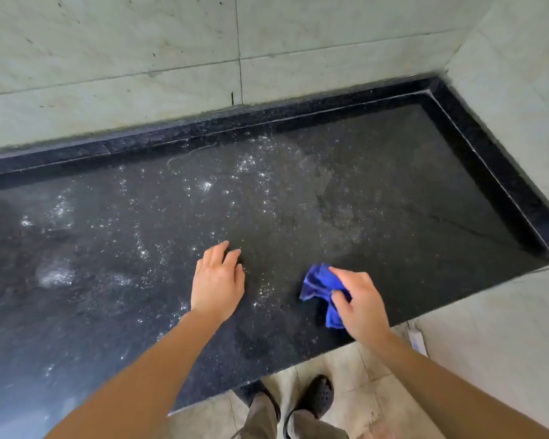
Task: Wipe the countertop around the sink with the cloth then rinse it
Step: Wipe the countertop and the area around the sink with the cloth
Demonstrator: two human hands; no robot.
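Currently the wiping step is in hand: the right hand (358, 299) has its grip curled round the bunched blue cloth (319, 283) near the desk (393, 185) front edge; the left hand (217, 280) rests on the desk, fingers relaxed, holding nothing. Next move, by judgement: sweep the cloth through the wet spatter (244, 163)

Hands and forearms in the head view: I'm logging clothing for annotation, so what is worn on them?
Nothing visible. The left hand and right hand are ungloved, with no rings, watch or wristband showing. The left forearm and right forearm are bare to the frame's lower edge; no sleeve appears.
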